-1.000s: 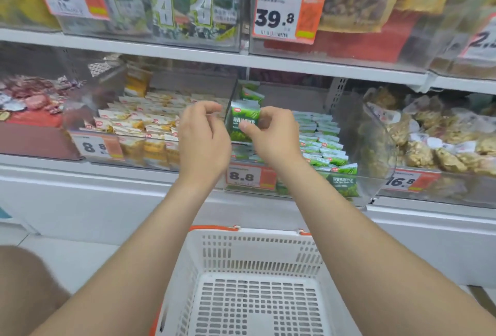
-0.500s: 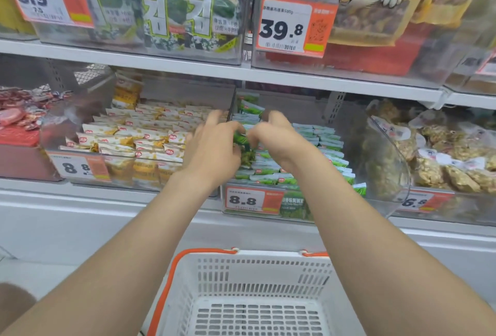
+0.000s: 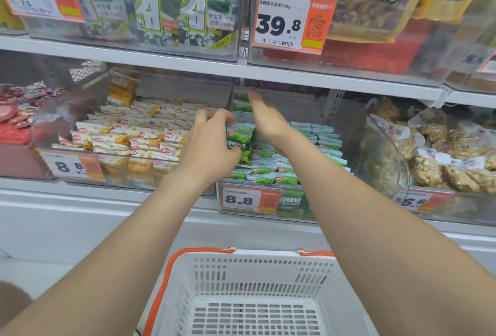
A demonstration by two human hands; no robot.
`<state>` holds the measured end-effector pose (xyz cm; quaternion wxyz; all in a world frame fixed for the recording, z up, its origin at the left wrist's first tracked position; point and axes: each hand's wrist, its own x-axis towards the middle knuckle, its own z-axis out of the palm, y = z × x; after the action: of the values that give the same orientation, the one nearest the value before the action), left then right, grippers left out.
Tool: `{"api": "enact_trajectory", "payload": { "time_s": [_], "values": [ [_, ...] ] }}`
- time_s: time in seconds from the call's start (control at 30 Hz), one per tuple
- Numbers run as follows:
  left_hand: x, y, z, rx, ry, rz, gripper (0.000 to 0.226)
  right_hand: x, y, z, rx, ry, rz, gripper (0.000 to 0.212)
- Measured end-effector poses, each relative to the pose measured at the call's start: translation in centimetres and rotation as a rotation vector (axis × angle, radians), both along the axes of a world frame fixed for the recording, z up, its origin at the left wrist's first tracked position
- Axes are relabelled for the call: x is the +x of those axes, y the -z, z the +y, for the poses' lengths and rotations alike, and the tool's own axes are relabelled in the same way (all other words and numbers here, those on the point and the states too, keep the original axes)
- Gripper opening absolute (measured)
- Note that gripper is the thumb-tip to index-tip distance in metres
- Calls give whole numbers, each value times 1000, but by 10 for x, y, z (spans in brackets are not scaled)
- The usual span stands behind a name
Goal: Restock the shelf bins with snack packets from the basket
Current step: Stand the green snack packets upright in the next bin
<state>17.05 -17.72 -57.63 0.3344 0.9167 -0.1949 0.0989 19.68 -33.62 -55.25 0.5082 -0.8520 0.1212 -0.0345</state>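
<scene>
Both hands work inside the clear shelf bin (image 3: pixel 295 209). Our left hand (image 3: pixel 209 147) pinches an upright green pea packet (image 3: pixel 239 139); our right hand (image 3: pixel 265 118) lies flat beside it, fingers straight. We judge the packet light, crinkly and slippery, so we grip its sealed edges.

right hand (image 3: pixel 265 120) fingers blurred; basket (image 3: pixel 255 255) cut off below
</scene>
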Motion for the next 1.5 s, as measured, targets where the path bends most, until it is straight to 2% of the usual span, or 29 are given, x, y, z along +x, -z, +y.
{"api": "enact_trajectory", "payload": {
  "time_s": [0.03,0.1,0.2,0.27,0.33,0.37,0.47,0.53,0.57,0.7,0.8,0.93,1.0,1.07,1.13,1.23,1.27,1.37,1.5],
  "values": [
    [-4,1,1,-32,4,-6,59,-4,0,-4,-48,23,-28,80],
    [-15,4,2,-90,-28,-114,56,-22,-1,-14,-188,41,-126,60],
    [-33,3,5,-79,-65,-439,27,-68,0,-32,-453,-62,-291,42],
    [-43,3,4,50,84,-531,13,-101,1,-46,-541,-199,-317,27],
    [-53,6,1,178,277,-463,19,-127,6,-59,-632,-330,-260,14],
    [-58,8,0,223,327,-417,26,-139,9,-65,-683,-362,-223,18],
    [-66,16,-4,342,327,-320,37,-166,17,-89,-812,-314,-122,60],
    [-69,21,-7,403,309,-296,34,-178,24,-101,-1000,-286,-30,85],
    [-69,21,-9,416,306,-302,30,-182,25,-103,-1083,-276,33,88],
    [-74,22,-21,368,387,-328,22,-190,25,-107,-1259,-250,192,77],
    [-75,18,-35,422,414,-289,29,-190,23,-109,-1361,-248,178,55],
    [-66,19,-47,458,380,-236,42,-181,29,-119,-1286,-319,188,40],
    [-64,19,-48,454,378,-219,42,-180,29,-123,-1220,-351,192,42],
    [-67,20,-51,449,369,-235,41,-182,26,-124,-1108,-353,152,53],
    [-69,20,-55,445,378,-278,41,-183,20,-123,-921,-286,106,55],
    [-72,18,-67,418,471,-309,32,-175,11,-120,-740,-112,88,38],
    [-73,17,-73,419,493,-304,29,-170,9,-122,-743,-77,108,40],
    [-77,14,-86,477,491,-295,18,-157,0,-128,-744,-66,319,67],
    [-75,14,-85,526,500,-263,8,-149,-15,-131,-722,-95,545,65]
  ]
}}
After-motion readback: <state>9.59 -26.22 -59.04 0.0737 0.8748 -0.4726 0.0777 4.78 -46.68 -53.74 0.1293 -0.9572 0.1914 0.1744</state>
